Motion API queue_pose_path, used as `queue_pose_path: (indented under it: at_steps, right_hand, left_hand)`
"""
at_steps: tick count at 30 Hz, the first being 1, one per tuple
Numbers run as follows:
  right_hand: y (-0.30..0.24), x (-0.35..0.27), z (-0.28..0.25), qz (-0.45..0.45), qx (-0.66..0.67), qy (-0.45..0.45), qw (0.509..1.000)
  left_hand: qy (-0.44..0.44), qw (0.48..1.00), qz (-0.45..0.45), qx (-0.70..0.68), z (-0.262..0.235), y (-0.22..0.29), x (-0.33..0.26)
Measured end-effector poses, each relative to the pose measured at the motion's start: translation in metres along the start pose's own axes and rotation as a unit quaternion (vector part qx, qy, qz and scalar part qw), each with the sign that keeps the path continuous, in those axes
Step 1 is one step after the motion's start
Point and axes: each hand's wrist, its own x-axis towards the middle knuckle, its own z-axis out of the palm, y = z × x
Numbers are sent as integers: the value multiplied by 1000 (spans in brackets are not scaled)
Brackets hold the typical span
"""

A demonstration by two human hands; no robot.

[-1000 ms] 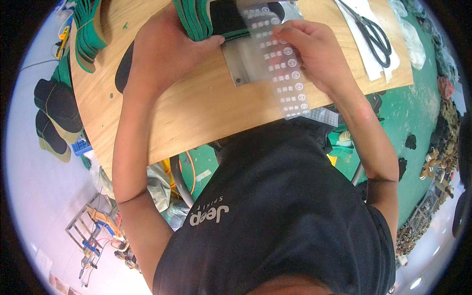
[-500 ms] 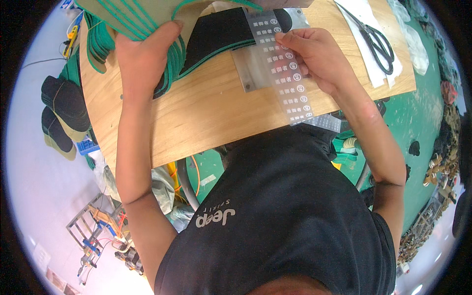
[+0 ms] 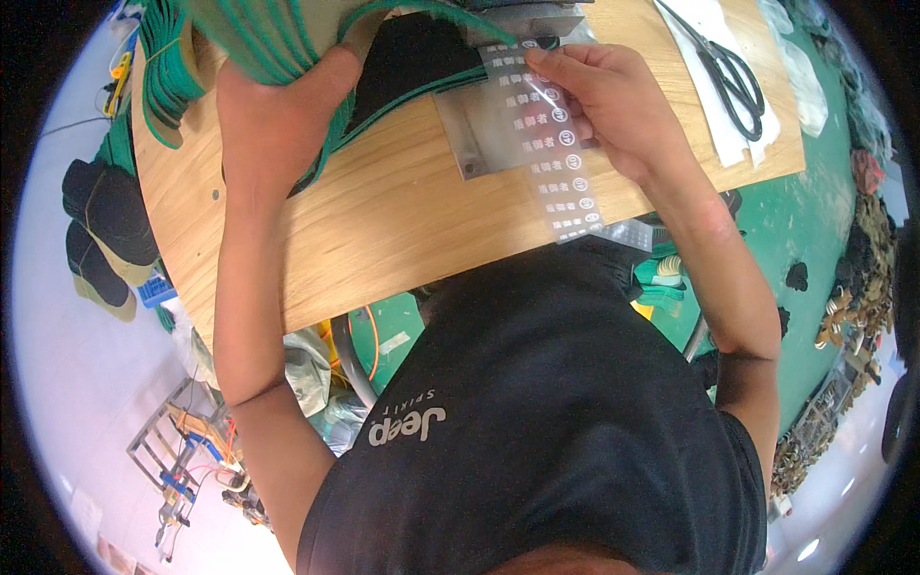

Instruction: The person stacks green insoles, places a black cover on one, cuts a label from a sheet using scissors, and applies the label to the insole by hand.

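My left hand [image 3: 273,129] is wrapped round a stack of green-edged insoles [image 3: 254,43] at the upper left of the table. A black insole [image 3: 407,59] with a green edge extends from the stack to the right. Its right end lies by a grey metal block [image 3: 525,21], which hides part of it. Between thumb and fingers, my right hand [image 3: 613,110] pinches a clear film strip [image 3: 551,163] with rows of white printed marks. The strip hangs over a flat metal plate [image 3: 476,149] and down past the table's near edge.
Black-handled scissors [image 3: 736,96] lie on white paper [image 3: 704,72] at the right of the wooden table [image 3: 393,230]. Tied bundles of insoles [image 3: 107,225] stand beyond its left edge. Another tied green bundle [image 3: 168,77] is left of my hand.
The metal block has come down over the black insole's right end, covering it and the top of the strip. Both hands keep their grips; the whole view has shifted slightly.
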Motion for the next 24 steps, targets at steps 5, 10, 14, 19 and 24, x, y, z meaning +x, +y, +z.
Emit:
queue_pose_path:
  at_steps: [5, 10, 14, 19, 24]
  right_hand:
    - [1, -6, 1, -4, -16, 13, 1000]
    - [12, -6, -6, -60, -20, -11, 998]
    - [20, -12, -21, -76, 137, 67, 985]
    - [14, -14, -20, -45, 123, 40, 991]
    - [-4, -2, -5, 15, -47, -28, 998]
  left_hand:
    - [-187, 980, 53, 49, 10, 33, 0]
    - [-221, 973, 24, 69, 13, 52, 8]
    - [-172, 978, 84, 89, 10, 52, 6]
    - [-130, 989, 19, 67, -1, 11, 5]
    - [-12, 986, -36, -160, -6, 23, 4]
